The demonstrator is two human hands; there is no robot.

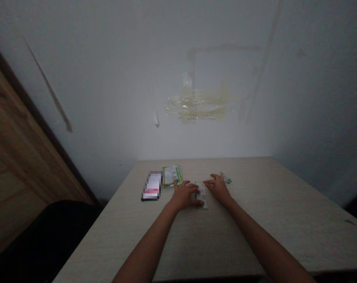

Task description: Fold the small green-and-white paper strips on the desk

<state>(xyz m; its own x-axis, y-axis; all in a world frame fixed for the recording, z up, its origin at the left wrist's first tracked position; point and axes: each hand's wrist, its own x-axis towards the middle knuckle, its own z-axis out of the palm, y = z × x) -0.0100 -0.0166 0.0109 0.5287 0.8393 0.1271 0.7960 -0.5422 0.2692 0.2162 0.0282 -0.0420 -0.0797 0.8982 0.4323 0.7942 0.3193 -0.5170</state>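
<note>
In the head view, both bare hands are near the middle of a pale table point(131, 236), with a packet point(200, 191) between them. The packet lies on the table top, long side running away from the person, its printed face partly covered by fingers.

The left hand point(185, 195) is spread wide over the packet's left side – thumb at the near end, some fingers further up – and touches it; whether it grips or only presses, I cannot tell. One finger points away over the near edge of a green pack point(170, 175), though contact there is unclear.

The right hand point(219, 189) is narrower, with fingertips at the packet's far right corner; I cannot tell if they pinch it. Its other fingers reach forward, and just beyond them to the right lies a small crumpled wrapper point(226, 179), partly hidden by the hand.

Left of the green pack, just beside it, is a phone point(152, 186), its lit screen pixelated. Behind the table stands a grey wall point(107, 78) with clear tape point(197, 105) stuck on it – wrinkled, over yellowish stains. A wooden panel point(16, 129) slants along the left
</note>
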